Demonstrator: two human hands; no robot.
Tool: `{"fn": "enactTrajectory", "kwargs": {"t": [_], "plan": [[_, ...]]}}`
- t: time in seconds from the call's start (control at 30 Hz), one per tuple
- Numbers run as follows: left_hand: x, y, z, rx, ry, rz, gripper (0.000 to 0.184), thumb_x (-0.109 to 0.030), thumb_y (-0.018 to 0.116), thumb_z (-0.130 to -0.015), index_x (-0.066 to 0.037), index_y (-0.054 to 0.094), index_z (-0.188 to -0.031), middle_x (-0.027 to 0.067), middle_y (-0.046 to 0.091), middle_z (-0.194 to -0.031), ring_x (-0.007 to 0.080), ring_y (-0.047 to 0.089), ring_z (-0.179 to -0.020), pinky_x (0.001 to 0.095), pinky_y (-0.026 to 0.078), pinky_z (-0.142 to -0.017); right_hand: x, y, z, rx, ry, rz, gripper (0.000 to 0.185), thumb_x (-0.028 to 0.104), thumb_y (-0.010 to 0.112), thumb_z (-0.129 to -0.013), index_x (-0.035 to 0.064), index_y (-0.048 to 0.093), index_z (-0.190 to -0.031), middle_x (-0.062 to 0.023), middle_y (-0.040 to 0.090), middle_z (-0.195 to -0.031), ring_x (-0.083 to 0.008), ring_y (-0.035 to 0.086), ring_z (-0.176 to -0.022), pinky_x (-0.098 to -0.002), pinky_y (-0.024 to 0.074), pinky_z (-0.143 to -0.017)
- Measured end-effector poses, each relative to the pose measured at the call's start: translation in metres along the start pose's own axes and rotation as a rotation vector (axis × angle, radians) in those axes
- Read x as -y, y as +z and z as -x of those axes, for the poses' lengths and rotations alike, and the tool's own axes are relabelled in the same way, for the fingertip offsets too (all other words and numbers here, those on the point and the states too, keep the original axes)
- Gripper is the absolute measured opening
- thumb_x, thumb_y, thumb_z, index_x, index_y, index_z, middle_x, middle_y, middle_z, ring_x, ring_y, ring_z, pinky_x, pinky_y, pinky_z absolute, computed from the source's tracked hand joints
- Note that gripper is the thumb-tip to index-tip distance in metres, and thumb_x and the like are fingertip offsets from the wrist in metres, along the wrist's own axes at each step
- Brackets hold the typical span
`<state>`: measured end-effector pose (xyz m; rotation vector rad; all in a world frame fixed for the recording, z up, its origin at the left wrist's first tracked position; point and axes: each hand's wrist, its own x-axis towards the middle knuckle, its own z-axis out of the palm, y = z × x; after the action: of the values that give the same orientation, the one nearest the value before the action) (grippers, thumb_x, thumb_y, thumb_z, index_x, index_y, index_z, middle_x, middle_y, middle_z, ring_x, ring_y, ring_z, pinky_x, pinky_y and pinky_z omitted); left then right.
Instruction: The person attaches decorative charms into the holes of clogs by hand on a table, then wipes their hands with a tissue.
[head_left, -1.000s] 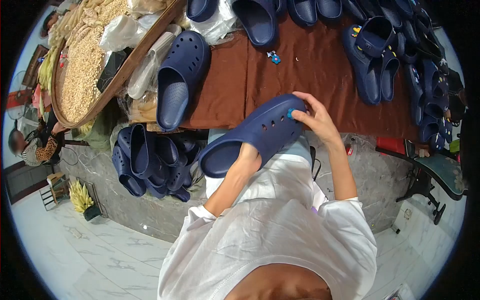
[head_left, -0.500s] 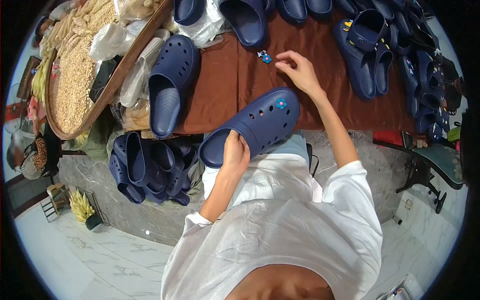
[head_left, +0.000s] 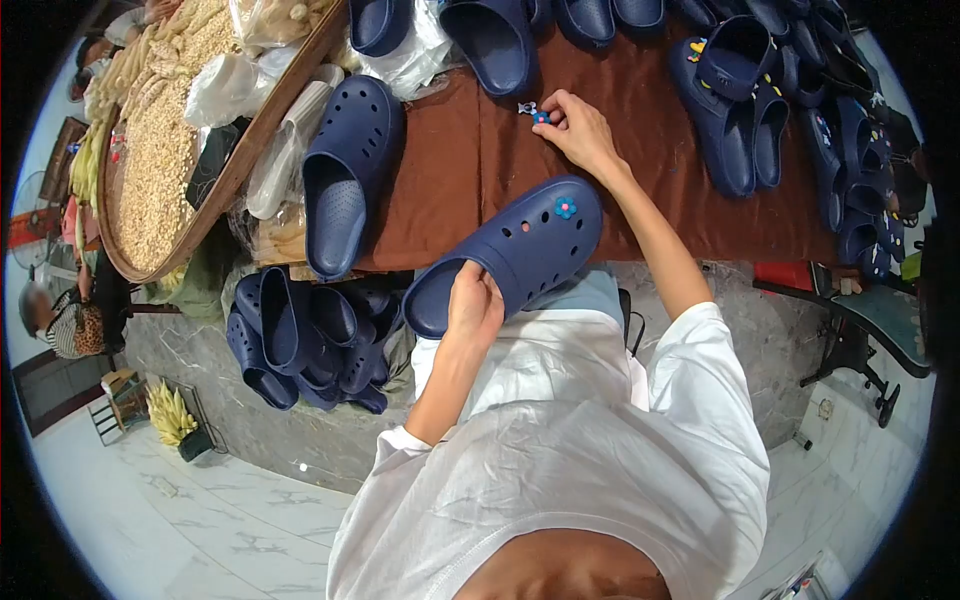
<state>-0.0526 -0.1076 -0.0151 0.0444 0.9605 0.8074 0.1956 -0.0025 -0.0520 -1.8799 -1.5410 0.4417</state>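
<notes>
My left hand (head_left: 474, 308) grips a navy clog (head_left: 530, 245) at its heel opening, fingers inside and the toe pointing up to the right. A blue flower charm (head_left: 566, 207) with a pink centre sits in one of the holes near the toe. On the brown cloth (head_left: 430, 190), my right hand (head_left: 582, 132) has its thumb and forefinger closed at a second blue flower charm (head_left: 541, 118). Just left of it lies a small whitish charm (head_left: 526, 108). Another navy clog (head_left: 350, 180) rests on the cloth to the left, without charms in its holes.
More navy clogs (head_left: 490, 50) line the back, and charm-decorated ones (head_left: 725, 120) are on the right. A bunch of clogs (head_left: 305, 335) hangs below the table's front edge. A wooden-rimmed tray (head_left: 225, 190) of pale kernels stands left, beside plastic bags (head_left: 410, 50). A chair (head_left: 870, 320) is at right.
My right hand has moved left and down to the loose flower charm, and its fingers have closed there. The left hand keeps the clog in nearly the same place.
</notes>
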Motion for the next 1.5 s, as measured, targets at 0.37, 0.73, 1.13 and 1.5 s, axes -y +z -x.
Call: {"fn": "enactTrajectory", "kwargs": {"t": [0.37, 0.73, 1.13, 1.5], "plan": [[-0.006, 0.018, 0.000, 0.026, 0.009, 0.036, 0.044, -0.018, 0.031, -0.103, 0.011, 0.050, -0.130, 0.0220, 0.055, -0.137, 0.0304, 0.053, -0.127, 0.0419, 0.041, -0.112, -0.004, -0.054, 0.058, 0.025, 0.152, -0.487, 0.027, 0.018, 0.076, -0.084, 0.0022, 0.065, -0.102, 0.0002, 0.064, -0.085, -0.0051, 0.055, -0.072, -0.0220, 0.0485, -0.067], [-0.010, 0.031, 0.001, 0.209, -0.127, -0.048, 0.052, -0.026, 0.023, -0.105, 0.006, 0.041, -0.141, 0.0206, 0.047, -0.144, 0.0312, 0.049, -0.132, 0.0445, 0.039, -0.113, 0.053, -0.052, 0.163, 0.057, 0.195, -0.459, 0.029, 0.009, 0.077, -0.081, 0.0026, 0.064, -0.107, -0.0036, 0.063, -0.091, -0.0101, 0.058, -0.080, -0.0236, 0.0478, -0.068], [-0.005, 0.020, -0.003, 0.214, -0.103, 0.029, 0.050, -0.024, 0.026, -0.105, 0.009, 0.045, -0.137, 0.0214, 0.048, -0.144, 0.0329, 0.051, -0.129, 0.0470, 0.039, -0.112, 0.056, -0.045, 0.166, 0.006, 0.183, -0.523, 0.031, 0.006, 0.075, -0.083, 0.0008, 0.066, -0.112, -0.0062, 0.061, -0.097, -0.0121, 0.060, -0.083, -0.0254, 0.0521, -0.074], [0.002, 0.022, 0.010, 0.226, -0.110, -0.049, 0.052, -0.027, 0.024, -0.105, 0.005, 0.037, -0.144, 0.0199, 0.042, -0.149, 0.0298, 0.043, -0.137, 0.0444, 0.034, -0.116, 0.028, -0.040, 0.161, 0.027, 0.317, -0.683, 0.059, 0.013, 0.082, -0.079, 0.0006, 0.050, -0.127, -0.0114, 0.056, -0.114, -0.0183, 0.056, -0.103, -0.0317, 0.0516, -0.088]]}}
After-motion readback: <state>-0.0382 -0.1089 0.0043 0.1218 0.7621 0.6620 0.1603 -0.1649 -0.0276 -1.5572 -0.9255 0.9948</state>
